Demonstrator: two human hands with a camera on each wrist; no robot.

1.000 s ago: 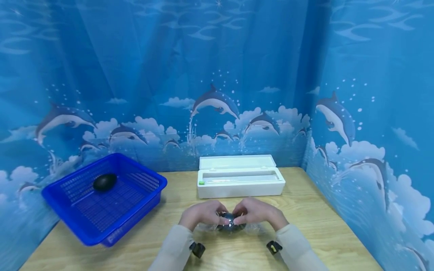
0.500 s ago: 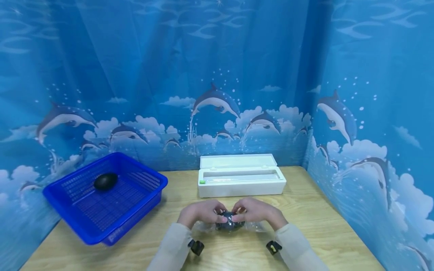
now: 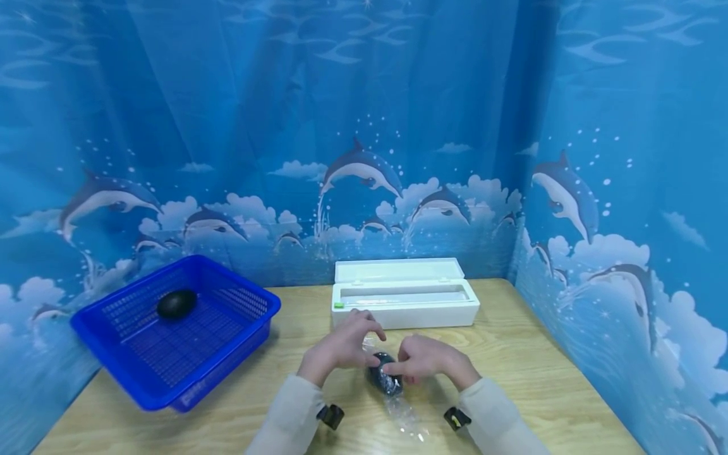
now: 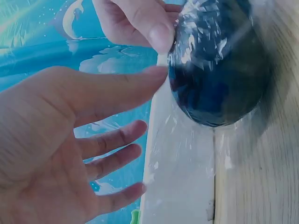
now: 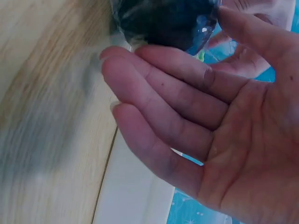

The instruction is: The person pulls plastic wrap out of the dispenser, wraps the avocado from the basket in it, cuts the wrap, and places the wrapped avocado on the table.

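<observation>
A dark egg-shaped fruit [image 3: 384,375], possibly an avocado, is wrapped in clear cling film [image 3: 402,414] and sits diagonally near the table's middle. My right hand [image 3: 428,359] pinches it between thumb and bent fingers, seen close up in the right wrist view, where the other fingers [image 5: 154,154] curl below the fruit [image 5: 163,21]. My left hand [image 3: 343,346] has its fingers spread. Its thumb [image 4: 135,88] reaches the side of the wrapped fruit [image 4: 219,79] in the left wrist view, while the other fingers stand apart from it. Loose film ends stick out at both ends of the fruit.
Behind the hands stands a long white box [image 3: 406,318], lid raised, with a green piece [image 3: 339,305] at its left front corner. At the left, a blue plastic basket [image 3: 227,373] holds another dark oval fruit [image 3: 177,304]. A dolphin-print curtain [image 3: 273,158] closes off the back and sides.
The wrapped fruit has turned from lying crosswise to diagonal, its film ends now pointing away and toward me. My left hand has lifted its fingers off and moved forward.
</observation>
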